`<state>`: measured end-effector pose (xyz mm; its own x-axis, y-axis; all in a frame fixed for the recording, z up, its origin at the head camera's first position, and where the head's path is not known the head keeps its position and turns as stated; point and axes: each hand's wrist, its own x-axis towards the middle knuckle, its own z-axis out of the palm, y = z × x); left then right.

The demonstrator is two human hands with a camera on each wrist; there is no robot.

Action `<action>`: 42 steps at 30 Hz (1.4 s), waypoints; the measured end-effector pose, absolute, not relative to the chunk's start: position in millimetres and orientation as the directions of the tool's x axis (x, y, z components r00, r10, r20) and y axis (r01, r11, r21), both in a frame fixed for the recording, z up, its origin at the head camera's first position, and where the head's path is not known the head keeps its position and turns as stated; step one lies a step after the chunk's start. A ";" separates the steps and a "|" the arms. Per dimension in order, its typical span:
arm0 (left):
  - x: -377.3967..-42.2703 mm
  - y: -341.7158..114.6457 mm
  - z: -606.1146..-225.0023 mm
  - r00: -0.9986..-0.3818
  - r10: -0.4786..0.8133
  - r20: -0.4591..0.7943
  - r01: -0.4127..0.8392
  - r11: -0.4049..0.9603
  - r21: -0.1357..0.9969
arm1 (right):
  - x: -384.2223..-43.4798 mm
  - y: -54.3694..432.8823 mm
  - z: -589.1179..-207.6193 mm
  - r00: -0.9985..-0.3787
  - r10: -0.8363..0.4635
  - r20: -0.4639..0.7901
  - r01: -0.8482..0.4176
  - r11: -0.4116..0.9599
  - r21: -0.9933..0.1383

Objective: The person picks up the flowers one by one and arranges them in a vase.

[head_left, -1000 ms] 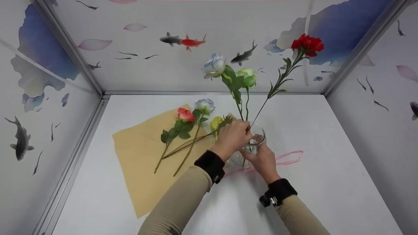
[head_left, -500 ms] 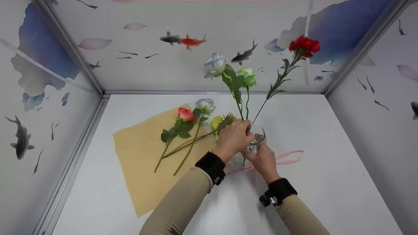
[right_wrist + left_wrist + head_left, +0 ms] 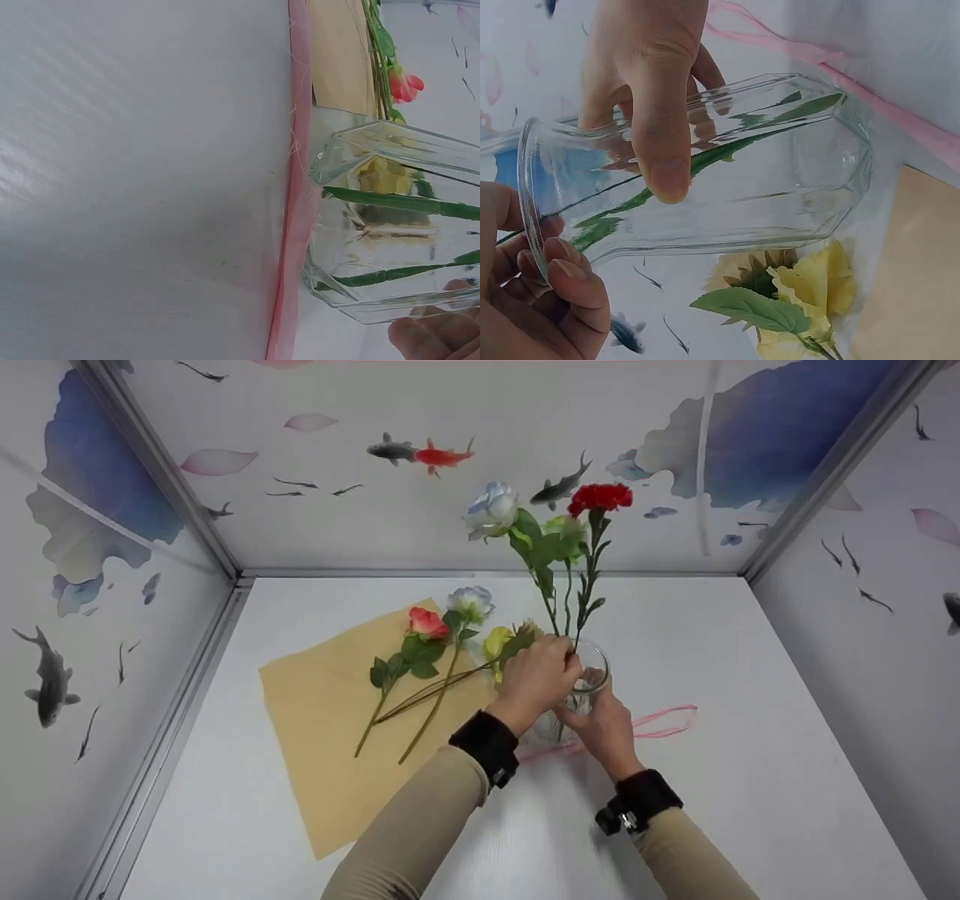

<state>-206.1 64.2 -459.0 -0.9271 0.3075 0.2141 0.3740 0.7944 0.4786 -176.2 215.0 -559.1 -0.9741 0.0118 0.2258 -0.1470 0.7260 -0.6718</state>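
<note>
A faceted clear glass vase (image 3: 772,169) stands on the white table with several green stems inside. My right hand (image 3: 606,731) grips its side, the thumb lying across the glass in the left wrist view. At the rim my left hand (image 3: 536,679) pinches the stem of a red carnation (image 3: 600,499), which rises nearly upright. Its fingers are curled at the vase's mouth. A pale blue rose (image 3: 493,510) and a green rose (image 3: 559,529), partly behind the carnation, also rise from the vase. The left hand hides part of the mouth from the head view.
Brown wrapping paper (image 3: 322,720) lies at left, bearing a coral rose (image 3: 427,624) and stems. Another blue rose (image 3: 471,604) and a yellow flower (image 3: 496,643) lie near the vase. A pink ribbon (image 3: 667,722) runs by the vase's base. Printed walls enclose the table.
The red carnation's head has swung left and lower, from leaning far right to nearly upright in front of the green rose. Both hands stay at the vase, almost still.
</note>
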 end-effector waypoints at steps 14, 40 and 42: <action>-205.3 61.5 -458.6 -0.920 0.325 0.218 0.391 0.762 0.517 | -177.6 214.7 -561.7 -0.968 0.023 0.249 -0.155 0.727 -0.669; -201.3 5.6 -486.8 -0.876 0.382 0.295 0.482 0.686 0.544 | -177.0 215.1 -561.6 -0.969 0.024 0.245 -0.156 0.711 -0.686; -201.6 0.4 -489.6 -0.884 0.384 0.268 0.468 0.700 0.540 | -177.1 215.1 -561.7 -0.970 0.023 0.242 -0.155 0.708 -0.689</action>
<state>-201.6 0.4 -489.6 -0.8837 0.3835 0.2683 0.4677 0.7001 0.5396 -177.1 215.1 -561.7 -0.9701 0.0234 0.2416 -0.1546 0.7080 -0.6891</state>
